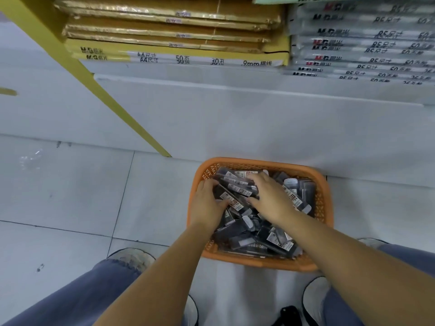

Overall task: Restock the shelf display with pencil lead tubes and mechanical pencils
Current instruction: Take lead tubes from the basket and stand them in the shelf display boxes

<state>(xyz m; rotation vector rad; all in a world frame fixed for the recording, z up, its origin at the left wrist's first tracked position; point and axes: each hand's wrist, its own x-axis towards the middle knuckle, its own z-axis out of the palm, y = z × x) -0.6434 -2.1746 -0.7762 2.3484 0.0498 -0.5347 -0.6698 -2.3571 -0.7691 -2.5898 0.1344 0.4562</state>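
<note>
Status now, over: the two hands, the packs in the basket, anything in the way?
Left hand, right hand both grip one bundle of packs. Bundle inside orange basket on floor. No obstruction seen.

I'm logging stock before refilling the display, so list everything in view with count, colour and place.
basket: one, orange, on the floor against the shelf base
stationery packs: many, dark with white labels, piled in the basket
brown pads: several, gold-brown wrap, stacked upper left
grey pads: several, grey wrap, stacked upper right
shelf post: one, yellow, slanting left of the basket
legs: two, blue jeans, bottom corners
left hand: one, grips packs at the basket's left
right hand: one, grips packs mid-basket
</note>
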